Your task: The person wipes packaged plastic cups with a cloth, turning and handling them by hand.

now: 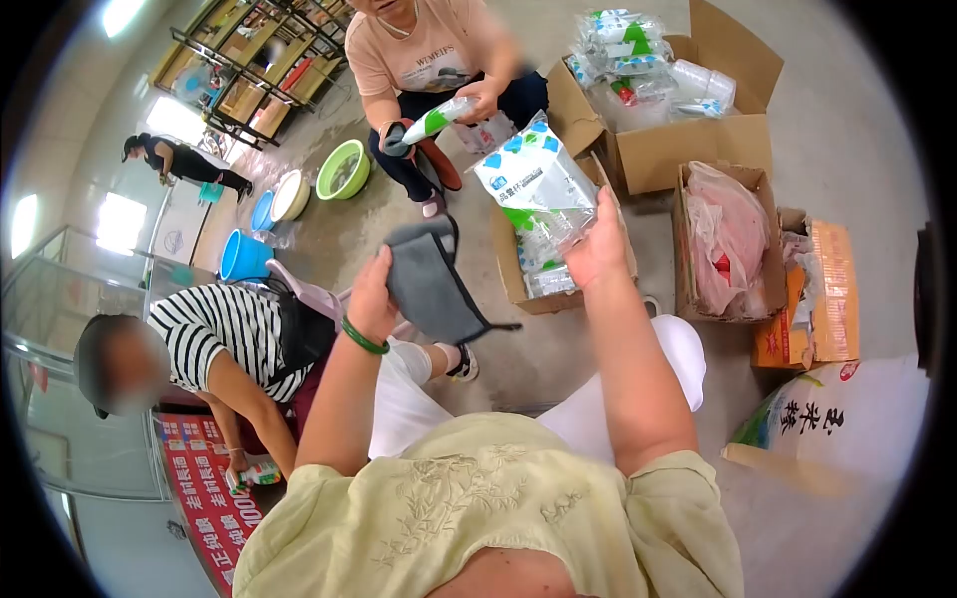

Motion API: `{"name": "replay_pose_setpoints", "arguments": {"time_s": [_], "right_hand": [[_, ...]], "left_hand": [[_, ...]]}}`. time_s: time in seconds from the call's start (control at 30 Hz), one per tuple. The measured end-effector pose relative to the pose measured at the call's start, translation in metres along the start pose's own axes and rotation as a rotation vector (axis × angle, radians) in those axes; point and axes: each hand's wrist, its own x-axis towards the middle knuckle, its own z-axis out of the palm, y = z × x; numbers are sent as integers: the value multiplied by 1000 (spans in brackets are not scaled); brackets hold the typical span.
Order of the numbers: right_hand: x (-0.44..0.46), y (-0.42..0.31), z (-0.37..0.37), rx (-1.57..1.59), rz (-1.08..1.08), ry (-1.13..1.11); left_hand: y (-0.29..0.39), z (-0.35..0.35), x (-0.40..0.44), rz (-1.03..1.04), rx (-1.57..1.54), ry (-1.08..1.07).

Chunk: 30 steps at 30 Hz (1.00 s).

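Observation:
My left hand (372,297), a green bangle at its wrist, is closed on the edge of a grey cloth (434,284) with black trim and a dangling strap. In my right hand (598,244) is a clear plastic packet (533,179) printed white, blue and green, held up and tilted; its contents are not distinct. Below and behind the packet stands an open cardboard box (510,271) with similar packets (548,279) inside. Opposite me a crouching person (429,60) holds a similar packet (439,117) and a dark cloth (397,140).
A larger carton (678,159) full of packets stands at the upper right. Beside it are a box with pink plastic bags (728,239), an orange carton (832,289) and a white sack (847,419). A person in stripes (239,339) bends at left, near basins (344,171) and a blue bucket (244,256).

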Motion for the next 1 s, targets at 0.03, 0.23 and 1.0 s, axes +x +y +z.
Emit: {"name": "replay_pose_setpoints", "arguments": {"time_s": [0.03, 0.23, 1.0], "right_hand": [[5, 2, -5, -2, 1, -1], [15, 9, -10, -204, -16, 43], [-12, 71, -40, -631, 233, -195]], "left_hand": [[13, 9, 0, 42, 8, 29], [55, 47, 20, 470, 347, 200], [-61, 17, 32, 567, 1168, 133]]}}
